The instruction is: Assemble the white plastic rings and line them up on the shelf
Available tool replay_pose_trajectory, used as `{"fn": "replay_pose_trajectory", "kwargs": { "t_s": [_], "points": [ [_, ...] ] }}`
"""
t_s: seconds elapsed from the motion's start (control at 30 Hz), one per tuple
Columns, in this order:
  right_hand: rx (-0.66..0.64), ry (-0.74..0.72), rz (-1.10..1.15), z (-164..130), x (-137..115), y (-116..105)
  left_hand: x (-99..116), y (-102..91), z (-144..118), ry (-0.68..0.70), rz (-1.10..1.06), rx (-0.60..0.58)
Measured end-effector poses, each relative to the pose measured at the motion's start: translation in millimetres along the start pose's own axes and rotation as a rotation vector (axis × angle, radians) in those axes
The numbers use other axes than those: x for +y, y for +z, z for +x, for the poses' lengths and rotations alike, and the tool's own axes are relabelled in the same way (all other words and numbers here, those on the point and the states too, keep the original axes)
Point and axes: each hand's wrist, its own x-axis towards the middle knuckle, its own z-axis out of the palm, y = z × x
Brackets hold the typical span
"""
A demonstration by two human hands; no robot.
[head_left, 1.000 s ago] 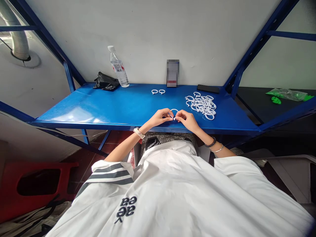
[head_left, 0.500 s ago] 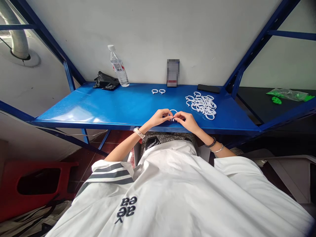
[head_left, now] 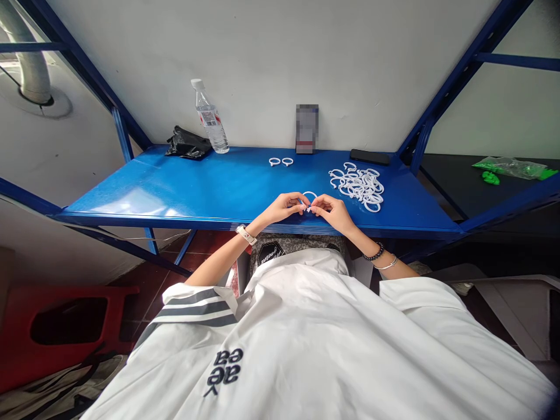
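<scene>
Bag and bottle far left, two rings alongside each other, then the left hand pinching another ring near the table's front edge, right hand pinching it too, and rightmost, the ring pile, phone behind!

A blue tabletop carries white rings and a bottle.

The ring between the left hand and right hand is white, like the ring pile beyond the right hand. The surface beneath both hands is blue. Behind the left hand, the wristband is whitish, perhaps patterned, and the white shirt has dark-grey sleeve stripes; behind the right hand, the beaded bracelet is black.
</scene>
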Motion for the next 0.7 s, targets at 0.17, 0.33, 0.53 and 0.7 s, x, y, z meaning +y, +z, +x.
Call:
{"fn": "replay_pose_trajectory", "kwargs": {
  "t_s": [0.17, 0.33, 0.53, 0.7],
  "points": [
    [0.005, -0.005, -0.014, -0.9, -0.5, 0.8, -2.2, -0.4, 0.1, 0.014, -0.033, -0.011],
    [-0.018, -0.041, -0.082, -1.6, -2.8, 2.0, -3.2, -0.4, 0.5, 0.036, -0.046, 0.010],
    [-0.028, -0.041, -0.089, -0.4, -2.7, 1.7, -2.2, -0.1, 0.2, 0.033, -0.034, -0.017],
    [-0.036, -0.007, -0.032, -0.1, -2.0, 1.0, 0.5, 0.7, -0.4, 0.029, -0.045, -0.030]
  ]
}}
